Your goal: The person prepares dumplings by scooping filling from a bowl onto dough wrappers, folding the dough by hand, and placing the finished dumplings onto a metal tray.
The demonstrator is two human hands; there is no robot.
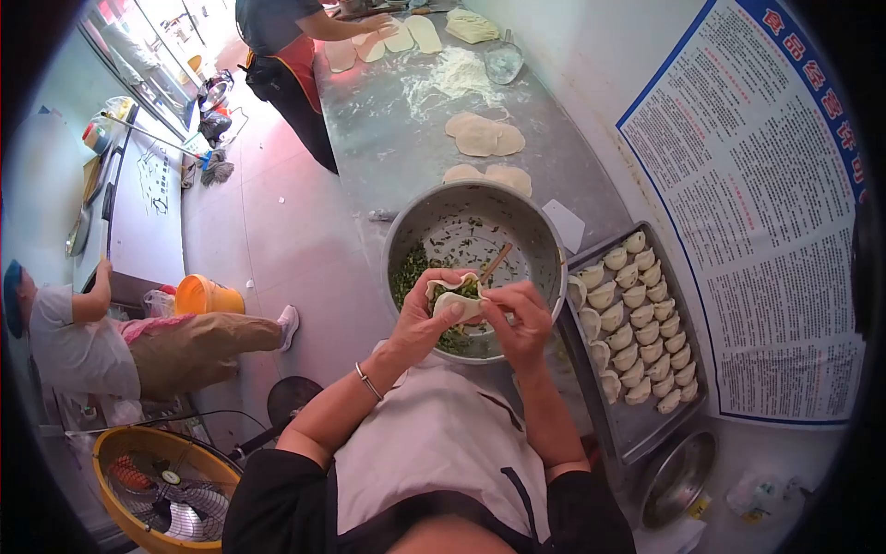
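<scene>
White cloth apron [443,443] w/ black sleeves is filling the bottom of view, nearest the lens, just below the big round steel mixing bowl [544,242]. Left hand [417,321], w/ a thin silver bangle [368,380] on its wrist, is cupping a pale half-folded dough dumpling [456,301] over the bowl's near rim; fingers are curling tight round it. Right hand [522,323] is pinching the dumpling's edge btwn thumb & fingertips, so both hands are clamping on the same piece, green filling showing at its open top. Inside the bowl, chopped green filling [411,268] is lying along the left wall & a slim wooden stick [496,262] is leaning near the middle. Just right of the bowl, a grey rectangular metal tray [646,427] is carrying rows of folded white dumplings [637,323]. Beyond the bowl, flat round dough wrappers [480,138] & a loose flour heap [457,74] are sitting on the steel counter [388,138]; a co-worker's hand [374,20] is lying on more dough at the far end.
</scene>
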